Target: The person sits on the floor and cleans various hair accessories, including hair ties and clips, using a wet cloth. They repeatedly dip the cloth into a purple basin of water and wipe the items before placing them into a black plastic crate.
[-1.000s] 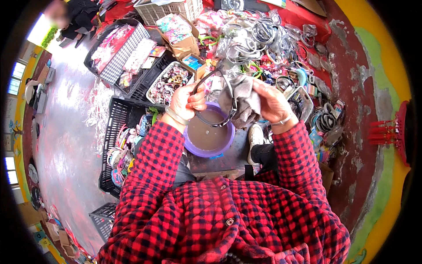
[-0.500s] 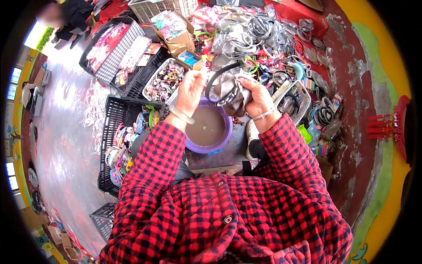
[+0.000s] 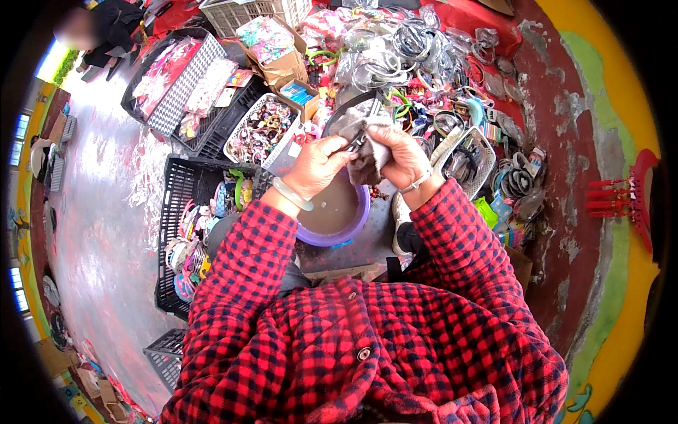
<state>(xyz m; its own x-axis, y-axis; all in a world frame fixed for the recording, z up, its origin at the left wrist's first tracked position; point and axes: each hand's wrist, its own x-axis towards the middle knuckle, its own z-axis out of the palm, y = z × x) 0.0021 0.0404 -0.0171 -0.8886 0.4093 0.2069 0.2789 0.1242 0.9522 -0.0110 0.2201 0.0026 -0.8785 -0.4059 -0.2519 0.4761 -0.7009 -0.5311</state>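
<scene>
My left hand (image 3: 316, 167) pinches one end of a thin black headband (image 3: 346, 107) that arcs up above both hands. My right hand (image 3: 400, 157) grips a crumpled grey cloth (image 3: 367, 147) wrapped around the band where the hands meet. Both hands hover over a purple basin (image 3: 347, 227) of murky brown water on the floor in front of me. A pale bangle sits on my left wrist and a thin bracelet on my right. My red and black checked sleeves fill the lower part of the view.
Black plastic crates (image 3: 185, 212) with colourful hair accessories stand at my left. A white basket of small ornaments (image 3: 260, 130) and cardboard boxes (image 3: 279, 56) lie beyond. Heaps of bagged headbands (image 3: 409, 49) cover the far floor. A person sits at the upper left (image 3: 99, 28).
Both hands have lifted from low over the basin and shifted away from me. The headband now stands up in an arc, with the cloth bunched at one end.
</scene>
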